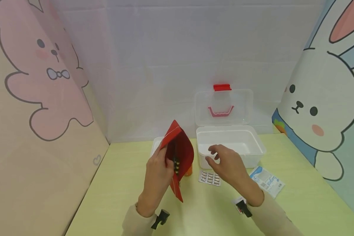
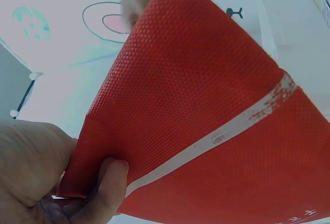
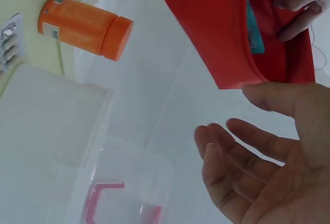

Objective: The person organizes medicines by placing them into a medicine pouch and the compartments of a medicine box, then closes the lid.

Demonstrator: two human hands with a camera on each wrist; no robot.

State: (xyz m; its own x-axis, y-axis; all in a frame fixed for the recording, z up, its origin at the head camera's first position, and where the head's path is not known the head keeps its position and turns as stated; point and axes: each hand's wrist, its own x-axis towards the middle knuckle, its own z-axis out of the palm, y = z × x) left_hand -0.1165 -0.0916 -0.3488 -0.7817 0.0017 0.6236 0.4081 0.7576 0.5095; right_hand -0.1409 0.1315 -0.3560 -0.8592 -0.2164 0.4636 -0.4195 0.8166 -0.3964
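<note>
My left hand grips a red fabric pouch and holds it upright above the table, its opening turned toward my right. In the left wrist view the pouch fills the frame and my thumb presses on its lower edge. My right hand hovers empty with relaxed fingers, just right of the pouch and above a silver blister pack. The right wrist view shows that open palm below the pouch, with something teal inside the pouch.
A white plastic box with its clear lid raised stands behind my right hand. An orange bottle lies by the pouch. A blue-and-white sachet lies at the right, and a white tray sits behind the pouch.
</note>
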